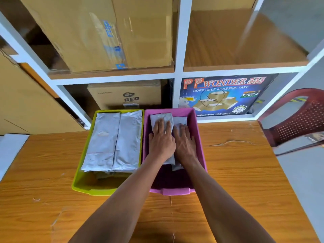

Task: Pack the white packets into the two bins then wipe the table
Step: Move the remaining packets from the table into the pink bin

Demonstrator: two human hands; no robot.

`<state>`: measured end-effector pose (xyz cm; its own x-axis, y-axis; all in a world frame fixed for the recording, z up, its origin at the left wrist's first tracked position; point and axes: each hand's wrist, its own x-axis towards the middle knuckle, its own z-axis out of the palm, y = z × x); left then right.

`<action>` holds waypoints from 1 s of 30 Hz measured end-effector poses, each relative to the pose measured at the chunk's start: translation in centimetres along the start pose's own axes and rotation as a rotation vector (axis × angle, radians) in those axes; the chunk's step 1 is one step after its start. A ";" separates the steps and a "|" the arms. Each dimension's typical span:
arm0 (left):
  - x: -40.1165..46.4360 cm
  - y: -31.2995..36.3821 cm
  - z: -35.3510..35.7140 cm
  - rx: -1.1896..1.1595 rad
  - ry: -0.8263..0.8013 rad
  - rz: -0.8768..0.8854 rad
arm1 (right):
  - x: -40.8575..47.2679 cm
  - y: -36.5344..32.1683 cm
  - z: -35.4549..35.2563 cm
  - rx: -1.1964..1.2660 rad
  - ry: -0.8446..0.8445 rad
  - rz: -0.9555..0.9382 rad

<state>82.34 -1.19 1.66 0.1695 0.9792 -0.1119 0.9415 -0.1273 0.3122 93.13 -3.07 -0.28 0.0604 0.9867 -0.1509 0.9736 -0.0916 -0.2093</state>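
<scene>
Two plastic bins sit side by side on a wooden desk (245, 172). The green bin (77, 176) on the left holds white packets (112, 141) in two rows. In the pink bin (199, 142), the left hand (162, 141) and right hand (185, 143) press flat, fingers straight, on two more packets (162, 118); neither grip closes around anything.

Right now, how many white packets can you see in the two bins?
4 visible: two long white plastic packets lie side by side in the green plastic bin, two under the hands in the pink plastic bin. More may be hidden beneath.
</scene>
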 end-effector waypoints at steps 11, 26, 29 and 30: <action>0.6 -2.0 3.9 -0.015 -0.159 -0.008 | 1.7 1.2 5.0 -0.017 -0.080 -0.055; 0.3 -3.0 6.0 0.089 -0.263 0.086 | 2.6 2.2 5.9 -0.016 -0.236 -0.114; 0.5 -2.8 6.0 0.057 -0.202 0.105 | 3.2 2.5 6.4 0.047 -0.209 -0.105; 0.5 -2.8 5.9 0.051 -0.181 0.114 | 3.3 2.5 6.5 0.064 -0.178 -0.102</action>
<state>81.52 -1.25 -4.82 0.3207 0.9143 -0.2473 0.9260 -0.2476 0.2851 94.34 -0.90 -7.57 -0.0832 0.9527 -0.2924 0.9563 -0.0063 -0.2925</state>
